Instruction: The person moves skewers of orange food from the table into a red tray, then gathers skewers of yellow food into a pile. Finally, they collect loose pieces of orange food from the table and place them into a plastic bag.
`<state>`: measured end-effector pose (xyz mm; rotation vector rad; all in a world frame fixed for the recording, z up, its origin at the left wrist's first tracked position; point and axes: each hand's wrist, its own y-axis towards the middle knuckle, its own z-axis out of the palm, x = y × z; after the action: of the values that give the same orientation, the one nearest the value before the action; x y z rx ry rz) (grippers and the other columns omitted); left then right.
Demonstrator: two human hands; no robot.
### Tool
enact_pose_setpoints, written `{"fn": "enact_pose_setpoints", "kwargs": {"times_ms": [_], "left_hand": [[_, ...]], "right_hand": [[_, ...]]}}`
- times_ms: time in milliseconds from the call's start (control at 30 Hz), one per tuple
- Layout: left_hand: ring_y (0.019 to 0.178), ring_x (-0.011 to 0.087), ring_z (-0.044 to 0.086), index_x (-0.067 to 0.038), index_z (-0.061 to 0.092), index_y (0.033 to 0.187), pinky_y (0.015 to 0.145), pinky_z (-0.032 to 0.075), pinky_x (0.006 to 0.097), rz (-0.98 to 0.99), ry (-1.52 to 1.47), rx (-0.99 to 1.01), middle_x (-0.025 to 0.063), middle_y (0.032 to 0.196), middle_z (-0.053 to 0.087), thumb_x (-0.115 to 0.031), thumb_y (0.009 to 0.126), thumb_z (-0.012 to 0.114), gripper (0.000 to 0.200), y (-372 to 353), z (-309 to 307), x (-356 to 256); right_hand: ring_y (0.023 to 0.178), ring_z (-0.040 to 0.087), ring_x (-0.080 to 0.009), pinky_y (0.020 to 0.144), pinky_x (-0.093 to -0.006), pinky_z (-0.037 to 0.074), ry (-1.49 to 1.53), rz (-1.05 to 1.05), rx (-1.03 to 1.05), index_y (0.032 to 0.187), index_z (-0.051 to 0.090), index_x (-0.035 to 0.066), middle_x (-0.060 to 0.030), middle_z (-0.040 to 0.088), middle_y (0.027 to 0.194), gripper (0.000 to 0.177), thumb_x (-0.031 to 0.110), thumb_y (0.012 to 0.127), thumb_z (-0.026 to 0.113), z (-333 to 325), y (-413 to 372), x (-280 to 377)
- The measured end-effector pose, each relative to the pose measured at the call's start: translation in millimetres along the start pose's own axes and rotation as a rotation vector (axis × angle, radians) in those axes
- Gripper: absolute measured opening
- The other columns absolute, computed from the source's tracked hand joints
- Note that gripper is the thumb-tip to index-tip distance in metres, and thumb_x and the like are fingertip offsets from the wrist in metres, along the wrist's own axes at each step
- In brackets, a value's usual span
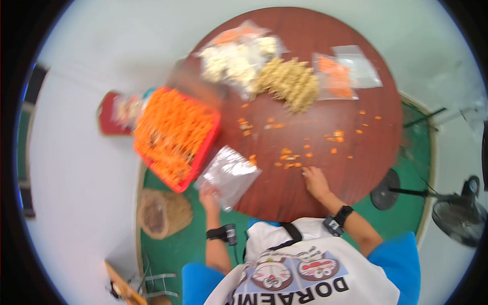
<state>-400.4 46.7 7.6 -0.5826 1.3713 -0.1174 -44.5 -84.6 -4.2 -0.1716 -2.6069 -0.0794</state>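
My left hand [209, 197] grips a clear plastic bag [231, 175] by its lower left side, at the near left edge of the round table. The bag lies flat and partly over the edge, with a small orange piece by its upper right corner. My right hand [316, 182] rests low on the tabletop, fingers curled together beside a cluster of small orange pieces [291, 158]. Something pale shows at its fingertips, too small to name. More orange bits [335, 136] lie scattered farther right.
A red tray [216, 129] heaped with orange pieces stands at the left. Bags of cream-coloured pieces [229, 61], a tan pile [290, 81] and a bag of orange pieces [334, 76] occupy the table's far side. A wooden stump [162, 213] and a black fan [460, 213] stand beyond the table.
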Motion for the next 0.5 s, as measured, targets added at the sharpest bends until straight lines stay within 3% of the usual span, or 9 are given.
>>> {"fn": "enact_pose_setpoints", "kwargs": {"times_ms": [100,167,200,267,333,400,433,500], "left_hand": [[0.059,0.0154,0.052,-0.006,0.050,0.105,0.047,0.042,0.0282,0.149,0.130,-0.090,0.0047,0.069,0.051,0.003,0.069,0.051,0.037,35,-27,26],[0.060,0.0146,0.049,0.002,0.045,0.108,0.053,0.041,0.0261,0.157,0.128,-0.408,0.0057,0.073,0.051,0.004,0.066,0.053,0.043,57,-38,43],[0.070,0.0193,0.051,0.004,0.041,0.111,0.065,0.043,0.0303,0.149,0.276,-0.410,0.0112,0.082,0.053,0.003,0.066,0.056,0.048,64,-48,46],[0.078,0.0222,0.051,0.005,0.039,0.113,0.071,0.042,0.0328,0.094,0.344,-0.456,0.0148,0.090,0.052,0.001,0.068,0.056,0.048,65,-45,42],[0.086,0.0251,0.051,0.005,0.038,0.114,0.077,0.040,0.0353,0.045,0.410,-0.520,0.0185,0.099,0.051,-0.001,0.070,0.056,0.049,45,-24,18],[0.099,0.0280,0.047,0.006,0.036,0.118,0.083,0.037,0.0378,-0.097,0.731,-0.863,0.0230,0.112,0.044,-0.005,0.075,0.054,0.048,-5,28,-20],[0.099,0.0280,0.047,0.006,0.036,0.118,0.083,0.037,0.0378,-0.089,0.733,-0.874,0.0230,0.112,0.044,-0.005,0.075,0.054,0.048,2,20,-5],[0.103,0.0280,0.046,0.004,0.035,0.120,0.084,0.038,0.0374,0.692,0.805,-0.406,0.0210,0.116,0.042,-0.009,0.079,0.051,0.046,16,-11,35]], "right_hand": [[0.087,0.048,-0.0343,0.076,-0.0383,0.040,0.323,0.207,-0.352,0.101,0.048,0.002,-0.0159,0.051,0.090,0.032,0.004,0.070,0.057,-33,-2,-9],[0.088,0.049,-0.0340,0.076,-0.0360,0.041,0.306,0.332,-0.453,0.095,0.050,0.002,-0.0164,0.051,0.091,0.031,0.004,0.067,0.061,-55,1,-60],[0.084,0.050,-0.0320,0.074,-0.0357,0.041,0.281,0.339,-0.621,0.089,0.052,0.001,-0.0156,0.051,0.089,0.026,0.004,0.065,0.062,-72,6,-88],[0.080,0.050,-0.0310,0.070,-0.0371,0.041,0.089,0.407,-0.806,0.086,0.054,0.001,-0.0151,0.050,0.085,0.024,0.005,0.065,0.063,-107,17,-154],[0.081,0.049,-0.0334,0.072,-0.0391,0.040,-0.145,0.455,-0.838,0.089,0.055,0.000,-0.0183,0.050,0.088,0.019,0.005,0.070,0.057,-139,26,-226],[0.086,0.049,-0.0356,0.075,-0.0406,0.041,-0.307,0.555,-0.886,0.097,0.055,-0.002,-0.0214,0.050,0.092,0.025,0.004,0.073,0.054,-153,36,-295],[0.087,0.050,-0.0358,0.077,-0.0401,0.041,-0.293,0.667,-0.834,0.102,0.054,-0.001,-0.0233,0.049,0.096,0.028,0.005,0.074,0.052,-163,42,-305],[0.092,0.048,-0.0349,0.080,-0.0387,0.040,-0.267,0.800,-0.697,0.104,0.054,0.000,-0.0224,0.048,0.103,0.028,0.007,0.076,0.050,-161,57,-331]]}}
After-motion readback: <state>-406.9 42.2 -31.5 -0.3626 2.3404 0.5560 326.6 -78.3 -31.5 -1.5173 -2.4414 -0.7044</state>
